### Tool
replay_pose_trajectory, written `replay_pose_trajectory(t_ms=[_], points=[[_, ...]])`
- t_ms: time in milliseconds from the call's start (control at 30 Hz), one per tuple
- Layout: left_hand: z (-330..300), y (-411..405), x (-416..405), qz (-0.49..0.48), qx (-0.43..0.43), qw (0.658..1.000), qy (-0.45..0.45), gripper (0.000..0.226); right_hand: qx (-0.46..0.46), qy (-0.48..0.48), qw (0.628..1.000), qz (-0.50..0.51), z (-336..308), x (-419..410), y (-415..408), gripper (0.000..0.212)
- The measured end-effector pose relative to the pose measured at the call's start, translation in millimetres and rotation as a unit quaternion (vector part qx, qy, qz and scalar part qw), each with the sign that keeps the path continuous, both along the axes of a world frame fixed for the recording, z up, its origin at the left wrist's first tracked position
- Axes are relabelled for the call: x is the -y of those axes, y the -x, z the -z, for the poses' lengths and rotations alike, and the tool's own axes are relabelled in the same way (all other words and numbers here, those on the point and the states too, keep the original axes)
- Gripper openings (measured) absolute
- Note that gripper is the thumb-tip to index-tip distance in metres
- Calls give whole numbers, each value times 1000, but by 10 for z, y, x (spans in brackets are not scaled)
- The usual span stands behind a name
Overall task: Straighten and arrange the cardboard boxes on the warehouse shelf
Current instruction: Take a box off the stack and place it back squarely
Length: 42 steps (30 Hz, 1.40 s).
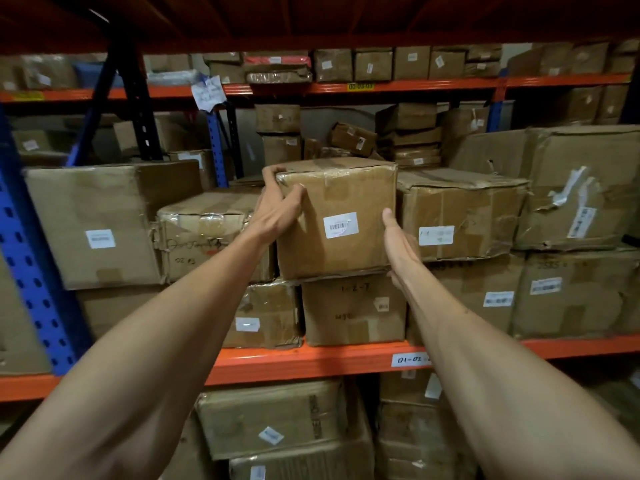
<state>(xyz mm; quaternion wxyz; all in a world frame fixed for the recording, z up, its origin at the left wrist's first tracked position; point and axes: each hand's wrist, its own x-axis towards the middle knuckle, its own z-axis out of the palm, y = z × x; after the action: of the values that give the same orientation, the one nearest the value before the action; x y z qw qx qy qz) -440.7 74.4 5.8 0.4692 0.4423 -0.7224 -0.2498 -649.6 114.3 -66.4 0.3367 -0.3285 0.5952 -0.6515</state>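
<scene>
A brown cardboard box [341, 202] with a white barcode label stands on top of a lower box [353, 311] in the middle of the orange-beamed shelf [311, 362]. My left hand [277, 209] grips its upper left corner, fingers curled over the top edge. My right hand [398, 242] lies flat against its lower right edge, thumb on the front face. The box sits almost upright, its front slightly ahead of the boxes beside it.
Taped boxes flank it: a crushed one [207, 233] to the left, a dented one [460, 216] to the right, a large torn one [581, 188] farther right. A blue upright [31, 258] stands at left. More boxes fill the shelves behind, above and below.
</scene>
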Motion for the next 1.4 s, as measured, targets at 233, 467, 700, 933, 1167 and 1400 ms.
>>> replay_pose_trajectory(t_ms=[233,467,700,933,1167,1400], points=[[-37,-215,-864,1,6,1000,5,69,142,53,987,46,20,-960,-291,55],[-301,-124,-1073,-94,-67,991,-62,100,338,97,936,-23,281,-1368,-209,82],[-584,-206,-764,-98,-5,960,-264,68,295,-80,943,-134,313,-1005,143,96],[-747,-273,-693,-114,177,939,-273,78,288,-77,924,-239,379,-683,75,93],[-408,-624,-758,-105,86,961,-240,124,137,-9,976,-166,-184,-861,-24,74],[-218,-550,-1117,43,-88,971,-220,76,-29,31,997,-60,-1146,-1229,-15,85]])
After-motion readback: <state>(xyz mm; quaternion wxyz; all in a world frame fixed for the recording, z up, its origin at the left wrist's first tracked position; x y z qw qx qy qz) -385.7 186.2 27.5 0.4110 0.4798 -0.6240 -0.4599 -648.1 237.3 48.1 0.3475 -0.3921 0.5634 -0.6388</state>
